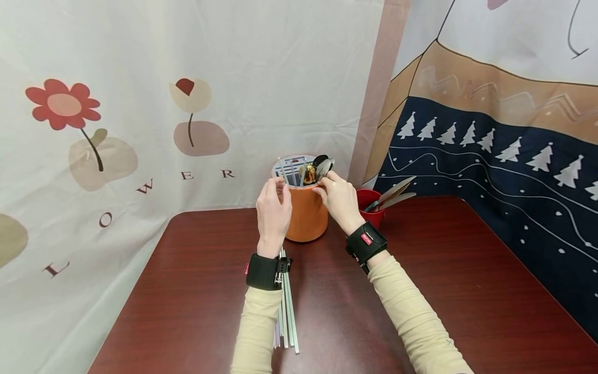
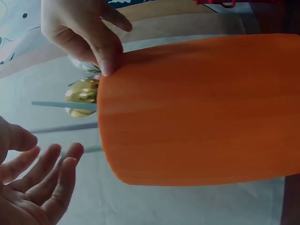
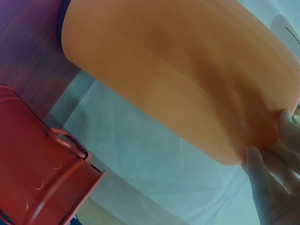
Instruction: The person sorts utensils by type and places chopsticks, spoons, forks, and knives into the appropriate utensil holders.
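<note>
An orange container stands at the back of the table. Its rim is gripped by my right hand, thumb against the outer wall and fingers over the edge. Beside the rim, my left hand hangs with loosely bent fingers and holds nothing; the left wrist view shows its fingertips close to the straws. These thin, coloured straws poke out of the container, together with a gold spoon and several silver and black spoons. Under my left wrist lie several pale straws, partly hidden by the sleeve.
Right of the container stands a small red bucket with side handles, holding several table knives. Printed cloths hang behind the table: a white one with flowers and a dark blue one with trees.
</note>
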`<state>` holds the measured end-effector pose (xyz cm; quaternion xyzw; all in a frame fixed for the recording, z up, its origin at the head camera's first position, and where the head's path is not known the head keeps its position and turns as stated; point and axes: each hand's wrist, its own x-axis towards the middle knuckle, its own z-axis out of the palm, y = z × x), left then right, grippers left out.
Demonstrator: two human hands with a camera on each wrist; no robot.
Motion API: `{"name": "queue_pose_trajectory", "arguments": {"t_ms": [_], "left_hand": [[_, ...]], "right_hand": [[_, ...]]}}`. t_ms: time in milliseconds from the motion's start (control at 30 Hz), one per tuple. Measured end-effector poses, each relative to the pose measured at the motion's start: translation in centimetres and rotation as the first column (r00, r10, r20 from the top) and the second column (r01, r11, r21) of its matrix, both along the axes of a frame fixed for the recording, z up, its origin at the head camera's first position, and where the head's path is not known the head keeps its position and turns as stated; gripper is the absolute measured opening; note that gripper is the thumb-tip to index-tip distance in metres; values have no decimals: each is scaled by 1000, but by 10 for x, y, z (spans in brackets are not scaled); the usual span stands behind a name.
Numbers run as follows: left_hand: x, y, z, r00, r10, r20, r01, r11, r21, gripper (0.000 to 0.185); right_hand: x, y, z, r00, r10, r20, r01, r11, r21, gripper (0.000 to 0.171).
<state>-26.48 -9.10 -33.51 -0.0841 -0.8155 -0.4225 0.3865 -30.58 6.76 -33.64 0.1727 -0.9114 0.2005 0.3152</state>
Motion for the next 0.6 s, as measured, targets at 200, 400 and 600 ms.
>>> {"name": "queue_pose_trajectory", "arguments": {"t_ms": [200,400,600], "left_hand": [[6,-8,-18,989,31,142,-18,996,-88,15],[15,-21,-37,934,55,352,16,980,-197,11],[23,-31,-57,843,91,531,66,961,-270,11]], "right_hand": [[-1,1,-1,1000,3,9,-3,1000,-1,24],[-1,2,-1,1000,2,11,-2,1000,5,24],[0,3,-1,1000,2,11,-2,1000,1,24]]}}
